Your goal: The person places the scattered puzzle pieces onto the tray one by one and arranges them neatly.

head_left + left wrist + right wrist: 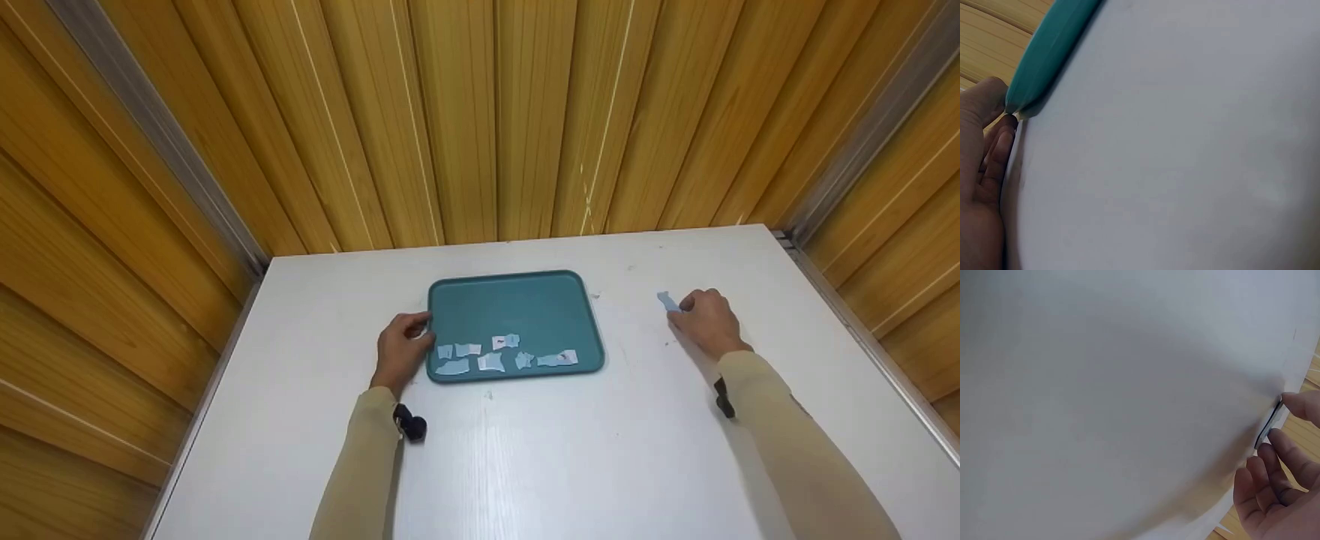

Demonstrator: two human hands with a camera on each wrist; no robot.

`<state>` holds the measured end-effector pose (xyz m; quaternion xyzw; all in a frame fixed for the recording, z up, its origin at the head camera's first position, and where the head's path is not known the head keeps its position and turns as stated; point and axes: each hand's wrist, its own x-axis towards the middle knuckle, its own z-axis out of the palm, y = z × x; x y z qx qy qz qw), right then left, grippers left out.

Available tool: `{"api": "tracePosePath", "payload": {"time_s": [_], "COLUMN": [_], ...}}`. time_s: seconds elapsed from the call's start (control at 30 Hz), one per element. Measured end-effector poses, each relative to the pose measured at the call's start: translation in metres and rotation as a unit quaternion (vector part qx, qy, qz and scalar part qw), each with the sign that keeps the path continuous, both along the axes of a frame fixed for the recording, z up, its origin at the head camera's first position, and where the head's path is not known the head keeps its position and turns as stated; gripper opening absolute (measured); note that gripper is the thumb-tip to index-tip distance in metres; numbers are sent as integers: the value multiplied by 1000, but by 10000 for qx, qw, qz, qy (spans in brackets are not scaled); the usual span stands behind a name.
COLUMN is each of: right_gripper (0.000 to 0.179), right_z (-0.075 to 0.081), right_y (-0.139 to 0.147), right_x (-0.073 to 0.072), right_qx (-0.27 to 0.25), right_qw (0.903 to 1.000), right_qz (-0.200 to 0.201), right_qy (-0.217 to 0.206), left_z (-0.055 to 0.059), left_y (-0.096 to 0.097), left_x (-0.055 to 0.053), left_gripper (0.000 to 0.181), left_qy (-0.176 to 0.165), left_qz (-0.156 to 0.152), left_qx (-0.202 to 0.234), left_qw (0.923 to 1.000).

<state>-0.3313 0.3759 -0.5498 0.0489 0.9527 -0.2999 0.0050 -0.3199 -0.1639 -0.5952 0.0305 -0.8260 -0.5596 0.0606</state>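
A green tray (514, 311) lies on the white table. My left hand (401, 349) is at its left rim, thumb and fingertips gripping the edge; in the left wrist view the tray's rim (1053, 53) meets the thumb and fingers (999, 152). Several torn light-blue paper pieces, some with white parts, lie along the tray's near side, such as one piece (452, 367) at the lower left. Off to the right, my right hand (707, 322) pinches another light-blue paper piece (667, 301) just over the table. The right wrist view shows this piece (1268, 424) edge-on between thumb and fingers.
The white table (555, 450) extends around the tray. Wood-patterned panels (480, 120) stand behind it and on both sides. Small marks or bits (630, 268) dot the tabletop. A dark wrist device (410, 424) sits on the left sleeve.
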Motion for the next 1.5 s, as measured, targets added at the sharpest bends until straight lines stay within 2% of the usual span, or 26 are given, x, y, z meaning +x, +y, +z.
{"api": "tracePosePath", "payload": {"time_s": [0.13,0.3,0.5,0.63,0.93,1.13,1.5], "right_gripper": [43,44,41,39,35,31,26], "right_z": [0,2,7,12,25,27,27], "right_y": [0,-3,-14,-25,-52,-64,-93], "right_x": [0,3,8,8,3,4,7], "right_qx": [-115,-330,-467,-565,-648,-733,-847], "right_qw": [9998,9989,9981,9963,9939,9888,9821], "right_qz": [95,290,409,627,867,1197,1576], "right_qy": [-164,-151,13,181,191,511,580], "left_z": [1,0,1,1,-1,-1,-1], "left_y": [-1,-2,-1,-2,-2,-1,0], "left_x": [1,0,0,0,-1,-1,0], "left_gripper": [39,39,39,39,38,38,38], "left_qy": [-5,7,47,158,151,120,35], "left_qz": [-16,4,14,-3,-11,-30,17], "left_qx": [5,-24,-55,-175,-201,-149,-231], "left_qw": [10000,10000,10000,9997,9997,9998,9997]}}
